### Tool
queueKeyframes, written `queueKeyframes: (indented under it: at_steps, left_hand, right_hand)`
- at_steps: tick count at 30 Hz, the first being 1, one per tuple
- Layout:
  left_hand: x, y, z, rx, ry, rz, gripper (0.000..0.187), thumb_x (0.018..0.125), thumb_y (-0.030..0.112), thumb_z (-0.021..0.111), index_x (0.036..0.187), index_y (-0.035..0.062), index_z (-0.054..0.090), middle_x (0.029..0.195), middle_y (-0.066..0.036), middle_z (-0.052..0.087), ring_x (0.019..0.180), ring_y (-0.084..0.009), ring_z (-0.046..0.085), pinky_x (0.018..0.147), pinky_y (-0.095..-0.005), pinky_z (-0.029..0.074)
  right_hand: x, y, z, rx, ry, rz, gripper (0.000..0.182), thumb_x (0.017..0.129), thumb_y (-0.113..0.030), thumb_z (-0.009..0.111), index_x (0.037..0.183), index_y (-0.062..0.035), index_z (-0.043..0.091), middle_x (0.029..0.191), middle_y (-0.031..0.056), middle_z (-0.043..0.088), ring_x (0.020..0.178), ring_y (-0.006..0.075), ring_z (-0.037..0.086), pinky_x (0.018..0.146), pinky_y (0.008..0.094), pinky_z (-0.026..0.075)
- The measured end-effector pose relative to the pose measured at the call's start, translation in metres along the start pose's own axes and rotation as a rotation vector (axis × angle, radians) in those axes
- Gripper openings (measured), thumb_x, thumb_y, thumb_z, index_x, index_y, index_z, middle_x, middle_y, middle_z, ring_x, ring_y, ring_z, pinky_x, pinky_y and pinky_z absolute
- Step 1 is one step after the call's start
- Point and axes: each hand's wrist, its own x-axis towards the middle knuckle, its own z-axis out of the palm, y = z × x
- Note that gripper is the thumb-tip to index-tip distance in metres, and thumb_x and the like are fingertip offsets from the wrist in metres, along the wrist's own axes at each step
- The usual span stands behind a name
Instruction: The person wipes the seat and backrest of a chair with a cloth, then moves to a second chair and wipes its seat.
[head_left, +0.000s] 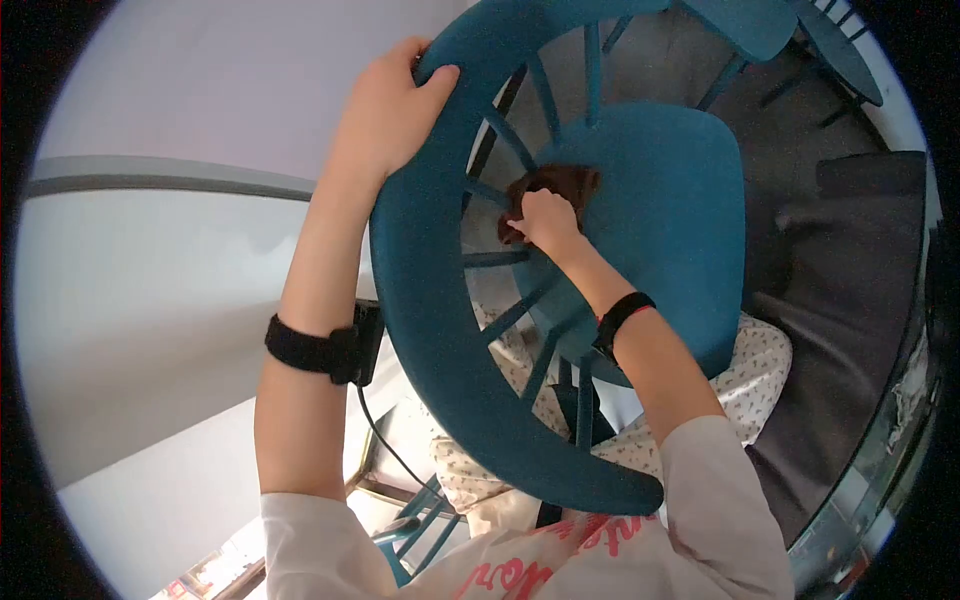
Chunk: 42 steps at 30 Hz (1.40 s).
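A blue wooden chair [665, 190] with a curved top rail and thin spindles is tilted in front of me. My left hand [395, 105] is closed around the upper left part of the curved rail [425, 270], thumb on its face. With its fingers closed, my right hand [550, 215] grips a dark brown cloth [575, 185]. The cloth is pressed against the chair where the seat meets the spindles [510, 140]. Part of the cloth is hidden under the right hand.
More blue chairs [745, 25] stand at the upper right. A dark padded bench [840, 300] runs along the right side. A pale wall [180, 250] with a grey strip is at the left. Beneath my left arm hangs a black cable [385, 440] from an armband.
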Motion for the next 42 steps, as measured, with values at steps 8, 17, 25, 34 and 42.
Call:
queueKeyframes:
  at_steps: [8, 17, 25, 34, 42]
  left_hand:
    - [0.007, -0.011, 0.006, 0.000, 0.053, 0.072, 0.039, 0.086, 0.030, 0.056, 0.111, -0.0002, 0.057, 0.088, -0.015, 0.066, 0.079, -0.0206, 0.063, 0.074, -0.0318, 0.047]
    - [0.003, -0.005, -0.001, -0.032, 0.046, 0.079, 0.043, 0.086, 0.034, 0.057, 0.112, 0.0001, 0.058, 0.093, -0.015, 0.065, 0.082, -0.0212, 0.063, 0.077, -0.0312, 0.047]
    - [0.006, 0.002, -0.001, 0.059, 0.054, 0.108, 0.049, 0.085, 0.041, 0.057, 0.113, 0.0009, 0.058, 0.097, -0.019, 0.065, 0.090, -0.0289, 0.064, 0.080, -0.0367, 0.048]
    - [0.011, -0.003, 0.003, 0.084, 0.116, 0.166, 0.051, 0.084, 0.043, 0.056, 0.113, 0.0005, 0.059, 0.101, -0.021, 0.064, 0.094, -0.0334, 0.063, 0.085, -0.0388, 0.047]
    - [0.013, -0.002, 0.001, 0.041, 0.073, 0.124, 0.056, 0.083, 0.048, 0.055, 0.111, 0.0007, 0.060, 0.101, -0.022, 0.064, 0.095, -0.0356, 0.062, 0.086, -0.0407, 0.047]
  right_hand:
    - [-0.053, 0.023, -0.008, -0.147, 0.078, -0.079, 0.024, 0.073, -0.031, 0.070, 0.079, -0.0077, 0.065, 0.076, 0.0142, 0.066, 0.072, 0.0305, 0.066, 0.061, 0.0413, 0.053]
    - [-0.114, 0.039, 0.010, -0.167, -0.023, -0.246, 0.028, 0.079, -0.016, 0.057, 0.106, -0.0104, 0.063, 0.084, 0.0085, 0.067, 0.069, 0.0302, 0.066, 0.058, 0.0414, 0.053]
    - [-0.054, 0.018, -0.002, -0.484, -0.281, -0.281, 0.061, 0.079, -0.003, 0.050, 0.138, -0.0181, 0.041, 0.139, -0.0056, 0.042, 0.064, 0.0222, 0.065, 0.055, 0.0325, 0.051]
    - [-0.151, 0.054, -0.019, -0.317, 0.097, -0.244, 0.041, 0.072, -0.016, 0.068, 0.113, -0.0145, 0.063, 0.121, 0.0025, 0.053, 0.108, 0.0294, 0.049, 0.082, 0.0398, 0.049]
    - [-0.168, 0.064, -0.027, -0.276, 0.106, -0.271, 0.047, 0.072, -0.018, 0.068, 0.117, -0.0078, 0.058, 0.120, 0.0082, 0.056, 0.110, 0.0311, 0.047, 0.096, 0.0419, 0.039]
